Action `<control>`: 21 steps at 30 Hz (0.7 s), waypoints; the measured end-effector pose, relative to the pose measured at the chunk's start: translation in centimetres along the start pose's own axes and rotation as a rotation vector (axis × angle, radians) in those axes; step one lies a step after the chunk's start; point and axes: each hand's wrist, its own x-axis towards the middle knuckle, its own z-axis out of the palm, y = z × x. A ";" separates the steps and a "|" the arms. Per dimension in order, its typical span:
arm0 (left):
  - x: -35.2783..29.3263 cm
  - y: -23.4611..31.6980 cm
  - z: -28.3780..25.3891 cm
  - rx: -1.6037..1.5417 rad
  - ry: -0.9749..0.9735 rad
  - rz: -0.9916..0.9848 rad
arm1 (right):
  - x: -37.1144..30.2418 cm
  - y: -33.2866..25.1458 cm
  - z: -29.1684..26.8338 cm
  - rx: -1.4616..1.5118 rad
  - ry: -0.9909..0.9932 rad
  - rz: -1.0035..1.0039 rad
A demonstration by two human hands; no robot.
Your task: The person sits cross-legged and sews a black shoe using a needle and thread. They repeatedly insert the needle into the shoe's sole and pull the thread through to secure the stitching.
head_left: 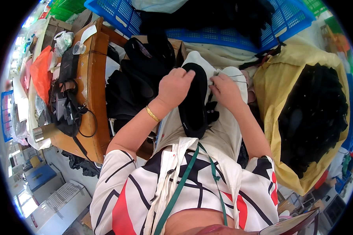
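A black slip-on shoe lies lengthwise on my lap, its toe pointing away from me. My left hand is closed on the left edge of the shoe near its toe. To the right of the shoe, my right hand has its thumb and fingers pinched together; whatever is between them is too small to make out. Thin dark lines, perhaps thread, run over the white cloth beside that hand. A small black bow-shaped piece rests against the shoe's right side.
Several black shoes are piled at my left, beside a wooden table with a black bag on it. Ahead stands a blue plastic basket of black items. A yellow sack full of black pieces stands at my right.
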 end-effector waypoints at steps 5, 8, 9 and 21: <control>-0.5 0.7 -0.9 -0.167 -0.103 -0.047 | 2.0 0.9 0.8 -0.089 0.079 0.074; -0.8 1.1 -0.6 -0.181 -0.116 -0.103 | 3.7 -1.4 0.2 0.585 0.294 0.295; -0.8 1.1 -0.3 -0.177 -0.114 -0.102 | 4.0 -2.3 0.6 0.815 0.333 0.338; -1.2 0.6 1.6 -0.245 -0.226 -0.101 | 1.2 -10.1 0.0 1.394 0.460 0.410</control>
